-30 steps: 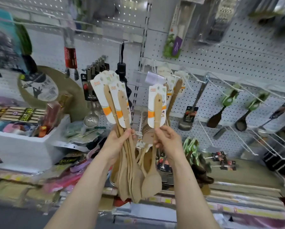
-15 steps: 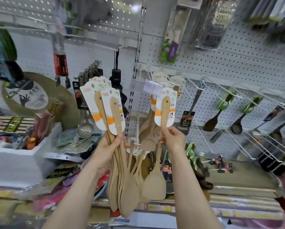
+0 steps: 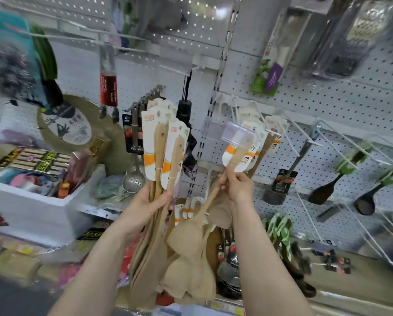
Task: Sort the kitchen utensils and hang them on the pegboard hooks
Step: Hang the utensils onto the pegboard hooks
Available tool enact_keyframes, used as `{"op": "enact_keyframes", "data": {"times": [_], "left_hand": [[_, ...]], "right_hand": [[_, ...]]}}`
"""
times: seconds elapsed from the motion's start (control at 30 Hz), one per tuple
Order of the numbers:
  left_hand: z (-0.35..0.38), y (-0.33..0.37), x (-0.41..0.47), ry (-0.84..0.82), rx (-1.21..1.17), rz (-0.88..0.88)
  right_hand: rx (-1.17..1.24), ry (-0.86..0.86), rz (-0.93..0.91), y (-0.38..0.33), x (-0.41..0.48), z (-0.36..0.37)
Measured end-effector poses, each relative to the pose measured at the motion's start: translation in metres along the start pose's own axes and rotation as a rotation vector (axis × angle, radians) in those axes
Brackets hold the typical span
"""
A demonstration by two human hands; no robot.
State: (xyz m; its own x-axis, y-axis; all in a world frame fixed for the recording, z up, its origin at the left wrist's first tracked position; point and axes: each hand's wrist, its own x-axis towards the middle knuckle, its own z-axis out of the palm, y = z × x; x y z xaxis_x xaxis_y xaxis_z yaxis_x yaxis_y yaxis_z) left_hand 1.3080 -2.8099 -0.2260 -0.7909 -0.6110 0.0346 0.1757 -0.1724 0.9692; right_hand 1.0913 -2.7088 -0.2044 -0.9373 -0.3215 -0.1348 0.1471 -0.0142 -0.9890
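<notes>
- My left hand [image 3: 145, 208] had stayed about where it was a second earlier, and the bundle of carded wooden spatulas [image 3: 168, 153] was upright in it, well left of the hook.
- Its fingers [image 3: 164, 197] were curled tight round the bundled handles, thumb across the front.
- My right hand [image 3: 238, 187] had drawn the single wooden spatula [image 3: 208, 201] away from the bundle, up and to the right, so it leaned with its blade swung down to the left.
- Those fingers [image 3: 226, 181] were pinched on the handle just below the card.
- The top of the card had reached the clear label holder [image 3: 237, 133] at the hook's tip. Whether its hole was already over the wire I could not tell.
- Matching spatulas [image 3: 267, 142] hung behind on that hook of the pegboard [image 3: 327, 106], so I judged the sorting right and this piece nearly hung, with the bundle left to do.
</notes>
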Motion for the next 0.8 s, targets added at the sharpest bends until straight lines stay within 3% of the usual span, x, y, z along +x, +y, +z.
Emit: {"op": "enact_keyframes", "data": {"times": [0.23,0.33,0.57,0.8], "left_hand": [[-0.017,-0.003,-0.002,0.023,0.003,-0.051],[-0.005,-0.008,0.001,0.023,-0.1,-0.102],[0.045,-0.027,0.015,-0.041,-0.192,-0.151],[0.078,-0.039,0.011,-0.157,-0.177,-0.175]], "right_hand": [[0.137,0.013,0.088,0.016,0.026,0.03],[0.001,0.045,0.142,0.024,0.026,0.025],[-0.113,-0.442,0.053,0.004,-0.038,0.008],[-0.175,-0.312,-0.078,-0.002,-0.058,-0.029]]}}
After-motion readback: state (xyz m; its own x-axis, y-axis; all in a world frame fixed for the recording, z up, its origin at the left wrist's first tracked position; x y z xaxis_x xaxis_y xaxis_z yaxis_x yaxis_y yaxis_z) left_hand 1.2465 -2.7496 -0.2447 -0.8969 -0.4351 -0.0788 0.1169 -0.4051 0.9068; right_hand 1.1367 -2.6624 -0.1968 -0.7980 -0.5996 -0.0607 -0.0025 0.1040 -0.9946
